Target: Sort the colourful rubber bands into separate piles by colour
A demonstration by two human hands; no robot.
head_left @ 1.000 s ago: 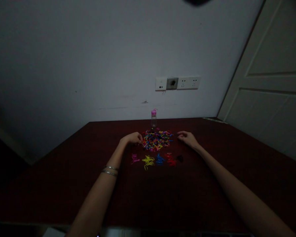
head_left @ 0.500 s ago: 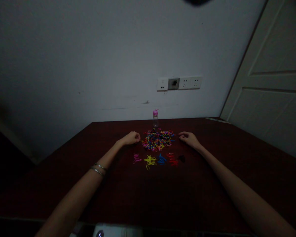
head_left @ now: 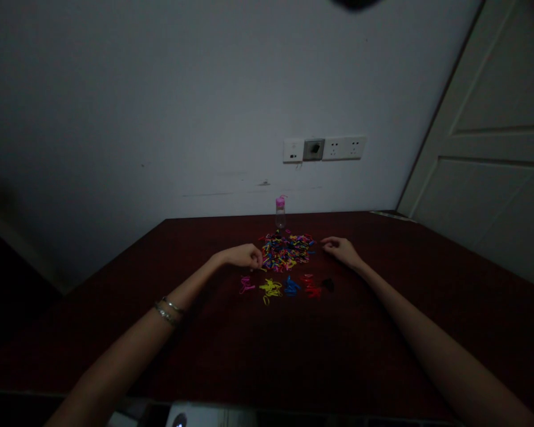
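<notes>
My left hand pinches a small yellow rubber band at the near left edge of a mixed pile of coloured rubber bands. To the right of the pile, my right hand rests with thumb and forefinger closed together; whatever may be between them is too small to make out. In a row on the near side lie sorted groups: pink bands, yellow bands, blue bands, red bands and a dark, barely lit clump.
Behind the pile stands a small clear bottle with a pink cap. The dark red table meets a pale wall with a row of sockets. A white door is at the right. Beneath the front edge, a white object shows.
My left hand has moved right and toward me with the yellow rubber band, from the pile's left side to just above the yellow group. My right hand has hardly moved.
</notes>
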